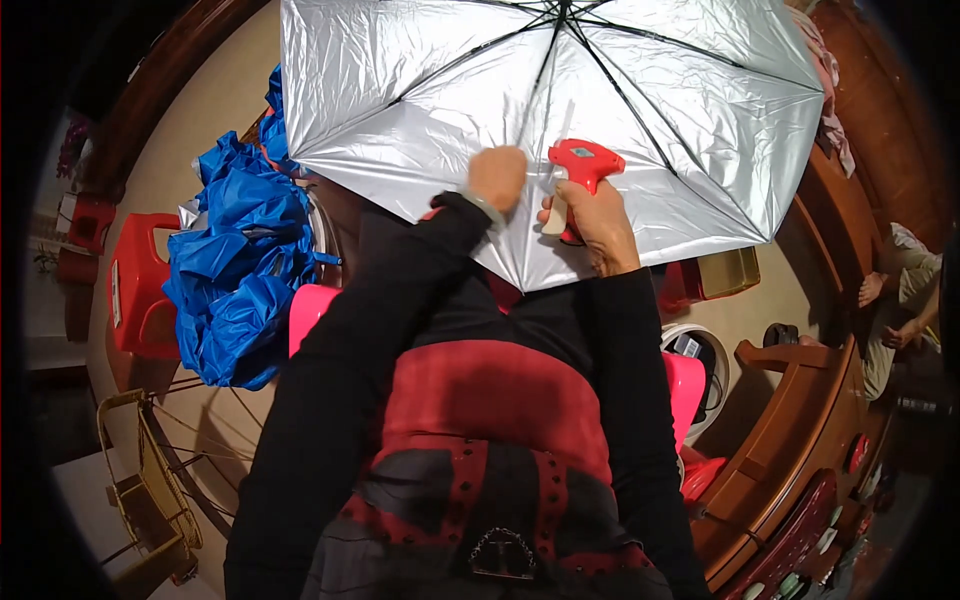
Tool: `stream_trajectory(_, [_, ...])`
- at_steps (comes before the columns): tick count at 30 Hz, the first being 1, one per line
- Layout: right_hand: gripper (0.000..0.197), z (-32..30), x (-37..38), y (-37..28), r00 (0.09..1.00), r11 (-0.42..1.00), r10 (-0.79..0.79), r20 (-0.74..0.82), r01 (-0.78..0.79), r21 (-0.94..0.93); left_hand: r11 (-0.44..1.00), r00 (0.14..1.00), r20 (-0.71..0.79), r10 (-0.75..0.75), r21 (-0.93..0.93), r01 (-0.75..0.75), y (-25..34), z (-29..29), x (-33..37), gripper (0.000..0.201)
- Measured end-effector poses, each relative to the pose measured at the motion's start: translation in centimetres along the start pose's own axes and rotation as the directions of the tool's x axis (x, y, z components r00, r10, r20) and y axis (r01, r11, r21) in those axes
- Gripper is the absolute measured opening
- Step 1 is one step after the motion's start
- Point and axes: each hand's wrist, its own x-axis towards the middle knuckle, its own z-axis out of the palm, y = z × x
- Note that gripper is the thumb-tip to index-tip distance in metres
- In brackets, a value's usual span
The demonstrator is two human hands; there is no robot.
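An opened umbrella (720,130) lies upside down across my lap, its silver lining and black ribs facing me. In my right hand (605,225) is a red tagging gun (585,160) with a pale trigger, held upright over the lining. My left hand (497,180), with a band at the wrist, is closed just left of it, against the silver fabric. Its fingertips are turned away, so what they pinch is hidden. The fabric's near corner hangs down between my forearms.
A heap of blue folded fabric (240,270) is at the left beside a red plastic stool (145,285). Lower left stands a gold wire basket (150,500). On the right are a white bucket (715,370) and a wooden bench (790,440). Another person's hand (905,335) shows at far right.
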Motion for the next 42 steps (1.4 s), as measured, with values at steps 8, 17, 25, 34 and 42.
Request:
stream_trajectory(8, [0.019,1.9,1.7,4.1,0.977,0.977,0.129,0.170,-0.155,0.145,0.978,0.954,-0.235,-0.186,-0.136,0.157,-5.0,1.2,-3.3,0.018])
stream_trajectory(17, [0.017,4.4,1.6,6.5,0.988,0.982,0.143,0.050,-0.148,0.118,0.409,0.855,0.365,-0.368,-0.762,0.501,-3.6,-0.1,-4.4,0.025])
stream_trajectory(25, [0.021,4.5,1.5,7.6,0.966,0.934,0.221,0.137,-0.250,0.256,0.511,0.910,0.332,-0.248,-0.753,0.414,-4.0,0.4,-4.9,0.027])
stream_trajectory(34, [0.023,2.3,1.1,7.0,0.910,0.790,0.310,0.274,-0.407,0.459,0.410,0.871,0.470,-0.143,-0.773,0.484,-4.1,-0.1,-4.9,0.023])
stream_trajectory(42, [0.022,1.2,1.5,6.8,0.892,0.797,0.307,0.331,-0.431,0.423,0.251,0.823,0.556,-0.114,-0.786,0.565,-3.6,-0.7,-4.4,0.021])
